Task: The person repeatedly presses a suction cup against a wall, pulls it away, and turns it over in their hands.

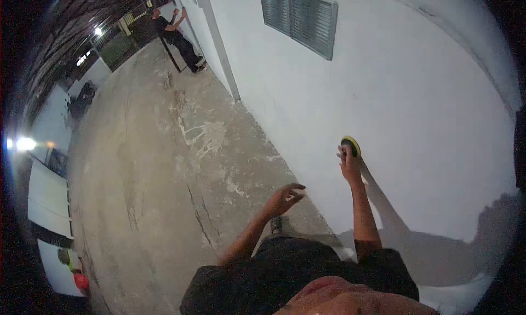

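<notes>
My right hand (349, 162) is closed around a round black-and-yellow sanding pad (352, 145), which lies against the white wall (405, 112). The arm reaches forward and throws a long shadow down the wall. My left hand (285, 199) hangs in front of my body near the foot of the wall, holding nothing, its fingers loosely bent and apart.
A louvred vent (299, 20) is set in the wall ahead. Farther along, a person (178, 38) in dark clothes has both hands at the wall. The concrete floor (142, 150) is cracked and stained white. A bright lamp (26, 144) shines at left.
</notes>
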A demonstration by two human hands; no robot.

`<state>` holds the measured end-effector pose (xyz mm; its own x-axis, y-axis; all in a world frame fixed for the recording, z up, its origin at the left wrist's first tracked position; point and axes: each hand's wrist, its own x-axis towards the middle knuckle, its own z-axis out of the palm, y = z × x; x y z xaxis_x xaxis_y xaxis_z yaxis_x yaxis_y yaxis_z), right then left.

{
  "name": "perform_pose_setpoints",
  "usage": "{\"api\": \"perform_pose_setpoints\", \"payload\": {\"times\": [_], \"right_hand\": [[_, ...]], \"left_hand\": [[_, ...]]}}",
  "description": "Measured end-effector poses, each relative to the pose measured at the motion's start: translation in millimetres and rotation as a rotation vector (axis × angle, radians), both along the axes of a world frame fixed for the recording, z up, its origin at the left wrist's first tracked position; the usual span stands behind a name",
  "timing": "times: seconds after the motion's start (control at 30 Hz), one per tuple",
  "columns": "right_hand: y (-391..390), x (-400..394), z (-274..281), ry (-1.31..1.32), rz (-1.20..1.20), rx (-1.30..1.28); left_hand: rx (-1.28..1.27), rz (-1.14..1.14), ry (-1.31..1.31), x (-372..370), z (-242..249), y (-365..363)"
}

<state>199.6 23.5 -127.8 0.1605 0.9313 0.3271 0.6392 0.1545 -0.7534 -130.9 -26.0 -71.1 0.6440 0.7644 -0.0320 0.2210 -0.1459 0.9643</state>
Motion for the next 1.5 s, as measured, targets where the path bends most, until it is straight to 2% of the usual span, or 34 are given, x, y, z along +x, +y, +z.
{"api": "perform_pose_setpoints", "payload": {"times": [0.03, 0.1, 0.13, 0.17, 0.2, 0.27, 0.3, 0.37, 0.43, 0.6, 0.67, 0.73, 0.8, 0.87, 0.93, 1.0, 1.1, 1.13, 1.17, 1.23, 1.3, 1.37, 1.5], "right_hand": [[28, -8, 2, -0.104, -0.027, 0.004], [81, -25, -13, -0.195, -0.002, 0.175], [110, -31, -25, -0.24, -0.02, 0.19], [134, -39, -31, -0.288, -0.04, 0.203], [147, -51, -25, -0.123, -0.047, 0.086], [176, -65, -23, -0.163, -0.078, 0.028], [188, -68, -31, -0.372, -0.093, 0.076], [196, -75, -31, -0.316, -0.112, -0.045], [190, -74, -23, -0.27, -0.118, -0.15], [136, -62, -11, -0.332, -0.185, 0.147], [87, -59, 29, -0.291, -0.23, -0.211], [43, -39, 15, -0.379, -0.268, -0.022], [3, -30, 31, -0.423, -0.3, 0.059], [-45, -20, 22, -0.408, -0.388, -0.041], [-84, -8, 20, -0.244, -0.408, -0.295], [-110, -7, 21, -0.308, -0.409, -0.138], [-106, -10, 19, -0.214, -0.418, -0.258], [-103, -18, 20, -0.326, -0.441, -0.053], [-95, -16, 16, -0.335, -0.441, -0.041], [-80, -14, -7, 0.147, -0.436, -0.319], [-58, -14, -35, 0.052, -0.428, -0.339], [-25, -17, -55, -0.112, -0.336, -0.121], [50, -43, -49, -0.25, -0.18, -0.232]], "left_hand": [[-0.008, -0.014, 0.013, -12, -2, 15], [0.024, 0.051, 0.01, -35, -2, 43], [-0.056, 0.112, 0.105, -41, 24, 50], [-0.067, 0.088, 0.12, -46, 27, 62], [-0.047, 0.119, 0.085, -51, 28, 69], [0.013, 0.128, 0.026, -58, 16, 86], [0.003, 0.1, 0.037, -58, 16, 92], [-0.022, 0.12, 0.083, -57, 19, 100], [-0.042, 0.08, 0.059, -55, 8, 111], [-0.037, 0.012, 0.087, -48, 11, 134], [-0.031, -0.024, 0.068, -47, 5, 146], [-0.023, -0.036, 0.046, -41, 6, 157], [-0.009, -0.03, 0.019, -35, 7, 171], [0.025, -0.056, 0.027, -27, 6, 184], [0.038, -0.032, -0.016, -20, 6, 193], [0.055, -0.018, -0.052, -16, 10, 198], [0.043, 0.002, -0.041, -16, 16, 201], [0.046, -0.013, -0.045, -17, 13, 200], [0.049, -0.028, -0.047, -19, 11, 202], [0.029, -0.036, -0.018, -22, 9, 203], [-0.012, -0.001, -0.038, -28, 2, 202], [0.0, 0.007, -0.048, -37, 3, 201], [0.041, 0.056, -0.056, -65, 16, 188]]}}
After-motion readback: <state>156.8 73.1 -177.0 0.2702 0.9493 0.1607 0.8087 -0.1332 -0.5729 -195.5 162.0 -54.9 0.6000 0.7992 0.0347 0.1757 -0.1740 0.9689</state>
